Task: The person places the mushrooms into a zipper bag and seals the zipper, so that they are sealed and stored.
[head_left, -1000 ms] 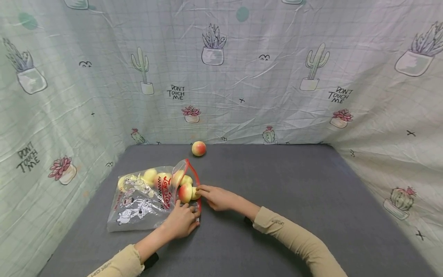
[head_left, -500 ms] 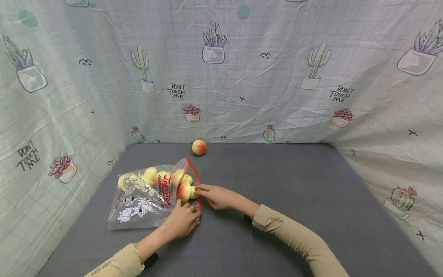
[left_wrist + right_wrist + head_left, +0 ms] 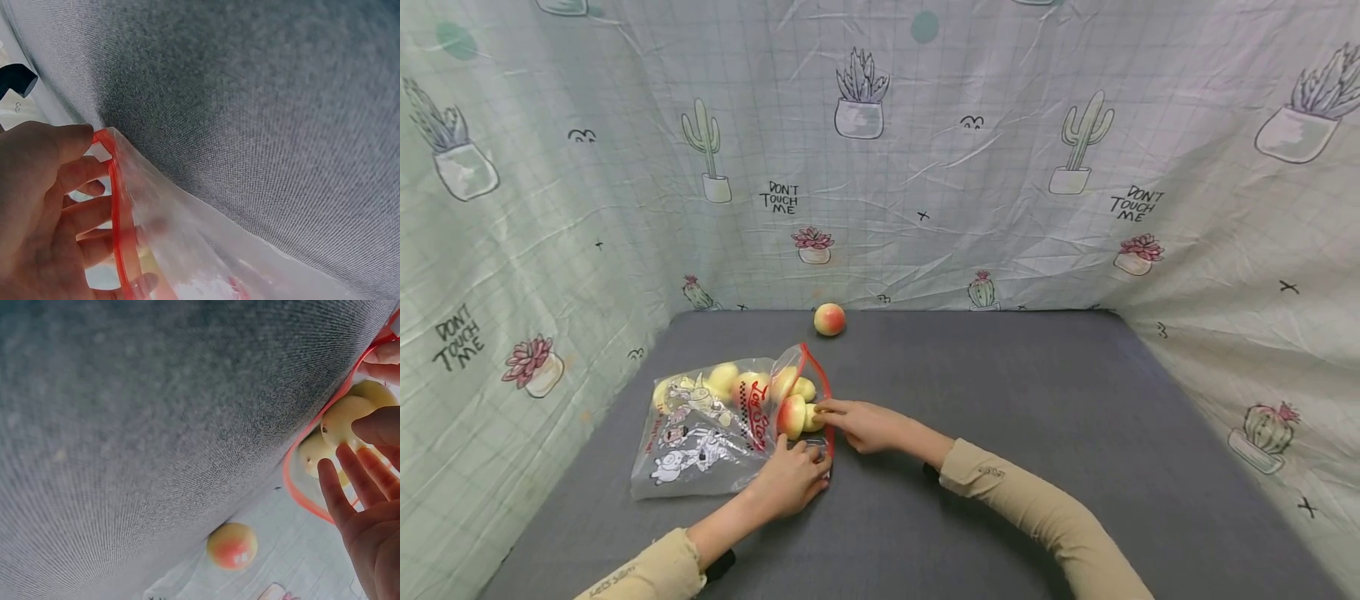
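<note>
A clear zip bag [image 3: 651, 479] with printed figures and a red zip edge [image 3: 116, 212] lies on the left of the table, its mouth facing right. Several yellow-and-red fruits [image 3: 723, 380] show through it. My left hand [image 3: 790, 479] grips the near corner of the mouth, thumb on the zip edge and other fingers behind the film. At the opening, my right hand [image 3: 871, 427] pinches a yellow fruit [image 3: 342, 419], its thumb on one side and straight fingers on the other. A second yellow fruit [image 3: 314, 453] sits beside that one, inside the rim.
One round yellow-and-red fruit [image 3: 830, 319] lies by itself at the back edge of the grey table [image 3: 1000, 400]. Cloth walls [image 3: 895, 183] with printed cacti stand around the back and sides.
My right hand has shifted slightly left, and the fruit at its fingertips has moved deeper into the bag's mouth. The left hand keeps its place on the bag, and the lone fruit stays put.
</note>
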`<state>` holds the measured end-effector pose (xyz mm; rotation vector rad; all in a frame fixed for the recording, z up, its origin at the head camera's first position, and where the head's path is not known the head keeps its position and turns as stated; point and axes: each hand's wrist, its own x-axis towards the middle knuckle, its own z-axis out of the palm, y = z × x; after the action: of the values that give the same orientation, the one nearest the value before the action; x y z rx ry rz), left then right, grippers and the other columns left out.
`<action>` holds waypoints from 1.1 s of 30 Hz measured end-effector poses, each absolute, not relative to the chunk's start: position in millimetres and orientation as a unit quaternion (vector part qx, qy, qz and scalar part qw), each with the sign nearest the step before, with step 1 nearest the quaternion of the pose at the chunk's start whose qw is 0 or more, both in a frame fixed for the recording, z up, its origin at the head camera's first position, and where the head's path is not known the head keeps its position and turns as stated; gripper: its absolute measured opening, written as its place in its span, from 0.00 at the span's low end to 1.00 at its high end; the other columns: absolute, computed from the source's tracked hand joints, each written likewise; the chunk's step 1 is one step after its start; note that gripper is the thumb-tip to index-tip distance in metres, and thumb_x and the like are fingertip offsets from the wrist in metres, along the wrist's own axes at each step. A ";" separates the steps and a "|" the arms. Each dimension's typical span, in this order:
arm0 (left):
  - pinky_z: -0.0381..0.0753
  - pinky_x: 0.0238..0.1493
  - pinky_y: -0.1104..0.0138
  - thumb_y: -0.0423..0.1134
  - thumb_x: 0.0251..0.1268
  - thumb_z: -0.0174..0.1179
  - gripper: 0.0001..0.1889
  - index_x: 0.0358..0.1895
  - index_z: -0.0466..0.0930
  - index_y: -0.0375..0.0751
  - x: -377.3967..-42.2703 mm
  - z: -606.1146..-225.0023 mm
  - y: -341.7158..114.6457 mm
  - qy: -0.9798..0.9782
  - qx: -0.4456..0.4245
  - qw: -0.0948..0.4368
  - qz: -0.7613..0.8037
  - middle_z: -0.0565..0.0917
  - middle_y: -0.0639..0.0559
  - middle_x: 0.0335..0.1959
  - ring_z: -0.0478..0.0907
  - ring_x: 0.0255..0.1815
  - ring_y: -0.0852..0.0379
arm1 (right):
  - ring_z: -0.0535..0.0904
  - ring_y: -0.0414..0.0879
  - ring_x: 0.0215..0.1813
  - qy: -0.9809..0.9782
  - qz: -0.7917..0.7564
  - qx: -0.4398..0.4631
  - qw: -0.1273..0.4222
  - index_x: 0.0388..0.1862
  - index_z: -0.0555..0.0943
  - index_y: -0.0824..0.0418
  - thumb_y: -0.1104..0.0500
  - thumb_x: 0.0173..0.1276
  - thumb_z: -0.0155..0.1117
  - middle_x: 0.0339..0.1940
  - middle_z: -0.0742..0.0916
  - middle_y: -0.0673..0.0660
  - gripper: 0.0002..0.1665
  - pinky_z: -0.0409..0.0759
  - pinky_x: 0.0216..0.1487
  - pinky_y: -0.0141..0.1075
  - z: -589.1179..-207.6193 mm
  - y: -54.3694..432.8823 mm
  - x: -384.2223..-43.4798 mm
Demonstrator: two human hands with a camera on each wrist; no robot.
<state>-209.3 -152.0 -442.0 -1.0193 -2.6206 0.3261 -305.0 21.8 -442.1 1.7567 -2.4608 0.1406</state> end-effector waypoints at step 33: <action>0.66 0.39 0.50 0.54 0.49 0.59 0.18 0.43 0.80 0.52 -207.6 -442.3 -154.9 -0.895 -0.365 0.190 0.172 0.80 0.54 0.32 0.75 0.35 0.53 | 0.69 0.43 0.61 -0.805 0.032 0.590 0.053 0.64 0.64 0.57 0.68 0.57 0.54 0.65 0.67 0.55 0.33 0.71 0.53 0.31 -445.7 -1.5 -311.2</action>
<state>-207.6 -154.9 -442.3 -1.0267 -2.5144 0.4822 -311.2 -1.5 -445.7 1.7937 -2.4460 0.0972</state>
